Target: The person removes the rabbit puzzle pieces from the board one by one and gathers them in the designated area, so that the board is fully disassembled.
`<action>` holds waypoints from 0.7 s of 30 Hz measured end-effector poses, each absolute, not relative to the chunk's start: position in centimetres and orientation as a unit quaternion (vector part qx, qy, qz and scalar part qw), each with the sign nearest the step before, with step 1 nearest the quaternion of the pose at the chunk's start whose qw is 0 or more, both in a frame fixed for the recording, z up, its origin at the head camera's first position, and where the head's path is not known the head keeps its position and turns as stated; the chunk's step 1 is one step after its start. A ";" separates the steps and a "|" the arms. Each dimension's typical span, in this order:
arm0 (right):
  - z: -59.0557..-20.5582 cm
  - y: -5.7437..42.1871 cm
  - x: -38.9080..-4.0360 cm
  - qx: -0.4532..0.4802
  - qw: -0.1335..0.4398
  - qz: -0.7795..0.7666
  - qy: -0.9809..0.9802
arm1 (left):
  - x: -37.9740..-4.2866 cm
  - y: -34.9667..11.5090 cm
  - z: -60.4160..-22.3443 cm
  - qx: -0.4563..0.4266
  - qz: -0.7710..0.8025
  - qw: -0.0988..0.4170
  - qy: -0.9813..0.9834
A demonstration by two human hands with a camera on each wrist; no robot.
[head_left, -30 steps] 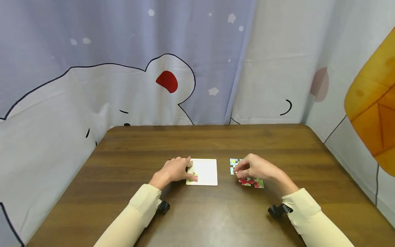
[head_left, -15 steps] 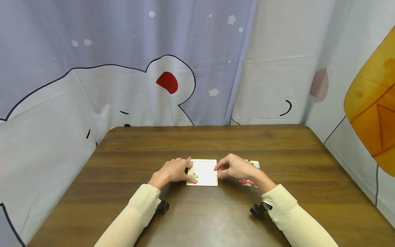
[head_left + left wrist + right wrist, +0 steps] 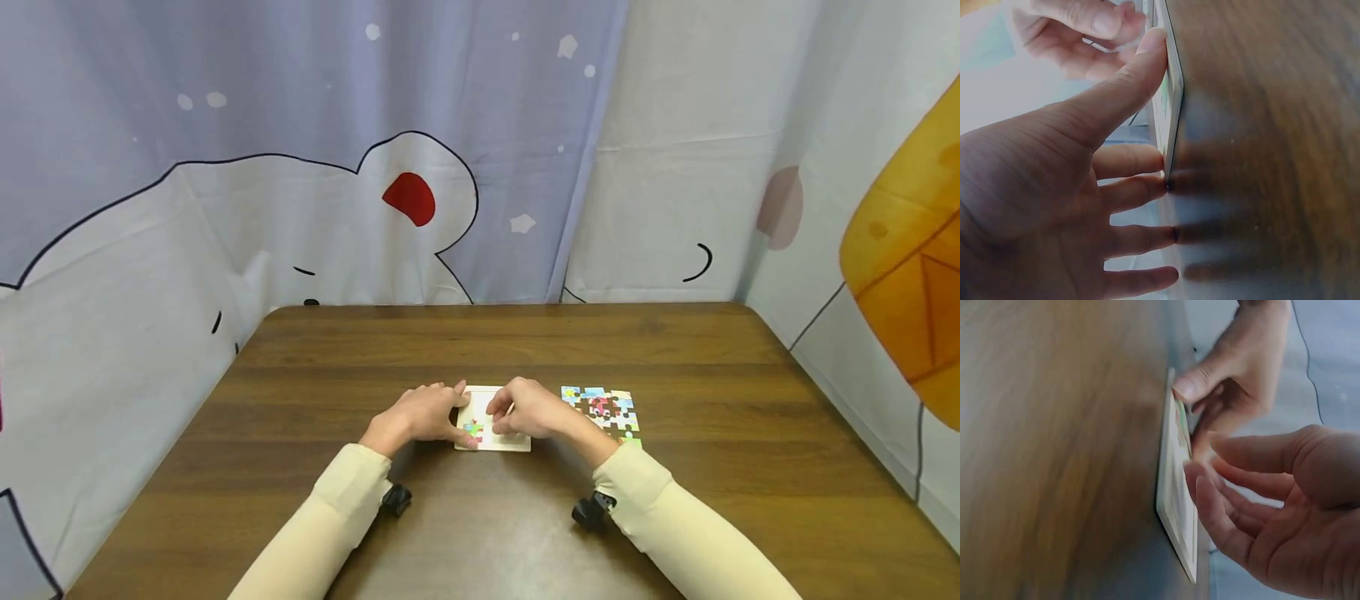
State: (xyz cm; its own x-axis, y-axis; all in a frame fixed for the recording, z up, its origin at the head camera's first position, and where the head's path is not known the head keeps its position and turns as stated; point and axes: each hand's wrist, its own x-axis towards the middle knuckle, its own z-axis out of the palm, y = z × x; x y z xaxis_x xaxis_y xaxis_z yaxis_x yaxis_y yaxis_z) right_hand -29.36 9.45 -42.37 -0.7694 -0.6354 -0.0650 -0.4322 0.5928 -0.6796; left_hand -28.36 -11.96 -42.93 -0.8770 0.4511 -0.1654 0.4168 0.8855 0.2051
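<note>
A square white puzzle board (image 3: 517,446) lies on the table, with a small patch of fitted green and red puzzle pieces (image 3: 472,428) in its near left corner. My left hand (image 3: 417,414) steadies the board's left side. Its thumb presses the near corner, and its fingers spread along the edge with their tips at the table. Over the middle of the board, my right hand (image 3: 529,408) pinches a puzzle piece between thumb and fingertips. The fingers hide most of that piece. In the right wrist view the right fingertips (image 3: 1200,478) are close to the board's surface.
Several loose colourful puzzle pieces (image 3: 600,407) lie on the brown wooden table (image 3: 375,342) to the right of the board, partly behind my right forearm. A printed curtain (image 3: 495,150) hangs behind the table's far edge.
My right hand has moved left from the loose pieces, past the board's right edge, to over its middle. More loose pieces show now. The left hand keeps its place on the board.
</note>
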 end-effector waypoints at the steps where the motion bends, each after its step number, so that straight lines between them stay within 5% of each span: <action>1: -42.5 9.0 -29.3 -0.297 0.144 -0.327 0.886 | -28.3 -11.9 -42.9 0.226 0.083 0.106 0.965; 21: -43.6 6.1 -28.4 -0.289 0.125 -0.297 0.902 | -28.4 -12.2 -43.0 0.235 0.090 0.105 0.962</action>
State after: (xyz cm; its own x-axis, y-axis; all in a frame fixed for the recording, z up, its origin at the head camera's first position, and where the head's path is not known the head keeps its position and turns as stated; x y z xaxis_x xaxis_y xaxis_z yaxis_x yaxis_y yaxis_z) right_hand -28.45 6.06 -43.59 -0.8023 -0.5945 -0.0537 -0.4460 0.6568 -0.6080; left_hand -28.44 -12.20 -42.99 -0.8675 0.4713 -0.1592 0.4335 0.8731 0.2229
